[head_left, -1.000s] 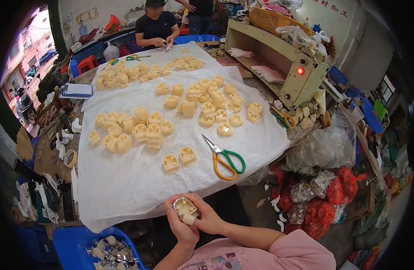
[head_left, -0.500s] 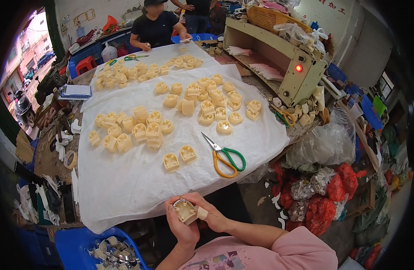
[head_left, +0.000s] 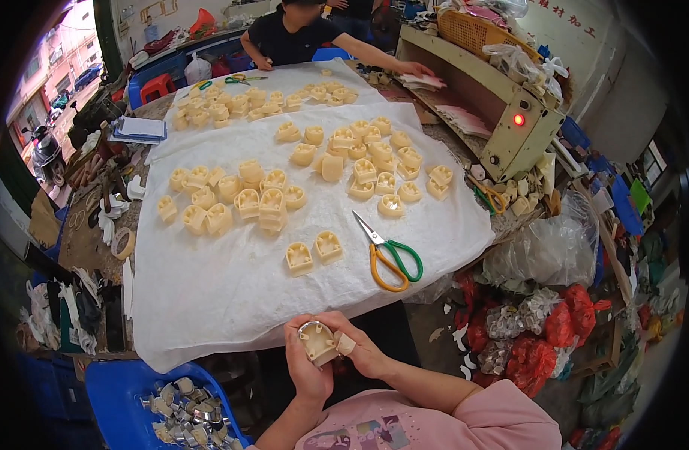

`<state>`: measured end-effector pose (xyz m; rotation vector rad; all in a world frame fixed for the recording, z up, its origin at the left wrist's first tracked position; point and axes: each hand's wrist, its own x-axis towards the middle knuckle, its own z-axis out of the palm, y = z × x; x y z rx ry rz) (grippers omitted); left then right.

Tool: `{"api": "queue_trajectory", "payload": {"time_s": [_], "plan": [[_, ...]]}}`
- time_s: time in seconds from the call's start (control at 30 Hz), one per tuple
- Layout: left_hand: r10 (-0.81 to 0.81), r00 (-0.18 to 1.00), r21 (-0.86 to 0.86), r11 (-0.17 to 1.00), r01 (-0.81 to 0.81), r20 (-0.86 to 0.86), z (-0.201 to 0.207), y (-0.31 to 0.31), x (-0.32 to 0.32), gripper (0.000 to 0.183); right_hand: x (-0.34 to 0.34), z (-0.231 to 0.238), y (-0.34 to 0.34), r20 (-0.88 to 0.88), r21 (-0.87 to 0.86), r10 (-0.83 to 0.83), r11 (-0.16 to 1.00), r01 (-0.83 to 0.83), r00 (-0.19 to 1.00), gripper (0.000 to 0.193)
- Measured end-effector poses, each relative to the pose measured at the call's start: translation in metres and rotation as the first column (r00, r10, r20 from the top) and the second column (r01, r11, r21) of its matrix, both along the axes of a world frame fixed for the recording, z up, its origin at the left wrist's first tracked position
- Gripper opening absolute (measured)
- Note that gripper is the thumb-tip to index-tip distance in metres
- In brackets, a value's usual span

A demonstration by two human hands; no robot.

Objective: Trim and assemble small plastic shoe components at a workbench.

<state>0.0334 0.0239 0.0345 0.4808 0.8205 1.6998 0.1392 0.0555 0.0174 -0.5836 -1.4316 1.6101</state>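
Above my lap, just off the table's near edge, both hands are closed around a cream shoe heel [head_left: 317, 342] with posts inside and a shiny silver rim. My left hand [head_left: 308, 375] cups it from the left and below. My right hand [head_left: 367, 354] grips its right side. A small cream piece [head_left: 345, 344] shows at my right thumb; I cannot tell whether it is held or wrapped on. Two plain cream heels [head_left: 299, 259] lie on the white cloth [head_left: 209, 300] in front of me. To their right rest scissors [head_left: 393, 259] with green and orange handles, blades parted.
Several cream heels [head_left: 272, 210] sit in groups across the cloth. A blue tub [head_left: 108, 397] of silver-banded pieces stands at lower left. Far right is a beige machine [head_left: 513, 131] with a red light. Across the table a person [head_left: 299, 34] reaches rightward. Bagged material [head_left: 528, 367] lies on the floor.
My view has shifted, so the table appears slightly right and higher. My hands keep the heel in nearly the same grip. The person opposite has stretched an arm to pink-white sheets by the machine.
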Motion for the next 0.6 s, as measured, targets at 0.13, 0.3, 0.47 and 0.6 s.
{"api": "queue_trajectory", "payload": {"time_s": [0.13, 0.3, 0.47, 0.6], "plan": [[0.010, 0.994, 0.000, 1.000, -0.010, -0.106, -0.006, 0.001, -0.012, 0.045, 0.014, 0.012, 0.010, 0.311, 0.254, -0.152, 0.964, 0.072, 0.938, 0.042], [0.120, 0.361, 0.177, 0.976, 0.128, -0.925, -0.015, -0.009, -0.026, 0.072, 0.016, 0.031, 0.020, 0.576, 0.436, -0.214, 0.897, -0.075, 0.789, 0.042], [0.273, 0.208, 0.325, 0.903, 0.281, -0.939, -0.017, -0.006, -0.028, 0.071, 0.015, 0.041, 0.016, 0.634, 0.092, -0.019, 0.994, -0.051, 0.773, 0.038], [0.160, 0.232, 0.215, 0.948, 0.236, -0.960, -0.010, -0.007, -0.031, 0.075, 0.018, 0.016, 0.011, 0.455, 0.185, -0.128, 0.982, 0.047, 0.881, 0.036]]}}
